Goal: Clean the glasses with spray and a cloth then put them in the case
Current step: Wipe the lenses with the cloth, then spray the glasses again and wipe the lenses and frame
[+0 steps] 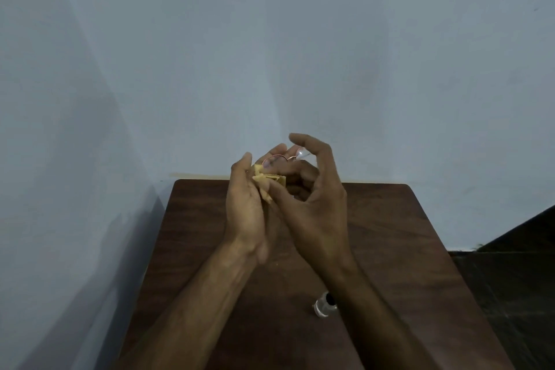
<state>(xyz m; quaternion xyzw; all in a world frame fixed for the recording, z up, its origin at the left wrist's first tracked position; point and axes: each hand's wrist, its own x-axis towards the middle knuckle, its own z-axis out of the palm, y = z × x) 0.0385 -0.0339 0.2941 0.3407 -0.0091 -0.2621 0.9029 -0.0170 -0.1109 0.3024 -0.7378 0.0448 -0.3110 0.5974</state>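
Overhead, we held the glasses (280, 159) raised above the table (405, 249), our left hand (244, 210) clasping the yellow cloth (267, 182) against one lens, our right hand (312, 207) pinching the frame. The spray bottle (325, 307) lay below. Light circular rubbing, supporting the rim, seemed wisest.

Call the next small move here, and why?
Probably keep rubbing the yellow cloth over the lens nearest the left hand. The glasses are held up between both hands above the table, the right hand pinching the other end. No case is in view; the spray bottle lies set aside.
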